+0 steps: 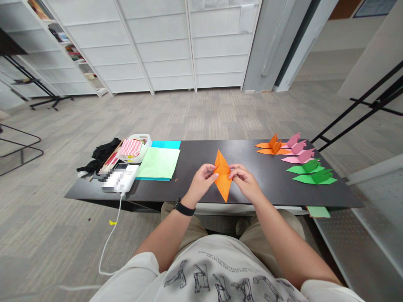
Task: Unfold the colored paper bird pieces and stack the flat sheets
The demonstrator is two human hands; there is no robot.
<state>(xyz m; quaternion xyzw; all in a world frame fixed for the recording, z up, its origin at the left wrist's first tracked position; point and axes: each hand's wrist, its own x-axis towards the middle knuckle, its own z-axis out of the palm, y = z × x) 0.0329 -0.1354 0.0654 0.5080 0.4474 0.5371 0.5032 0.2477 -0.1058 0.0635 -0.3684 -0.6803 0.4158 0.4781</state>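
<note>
Grip of left hand [204, 178] and right hand [244, 179] pinches orange folded paper [223, 181] between them.

The person wears a white short-sleeved T-shirt [220, 268] (black sketchy figures and small lettering across the front), khaki fabric trousers [283, 224] and a black wristwatch [184, 207].

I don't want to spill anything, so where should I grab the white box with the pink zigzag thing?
Try the white box by its far right rim, from above: that edge looks bare, while the zigzag packet sits towards the left.
</note>
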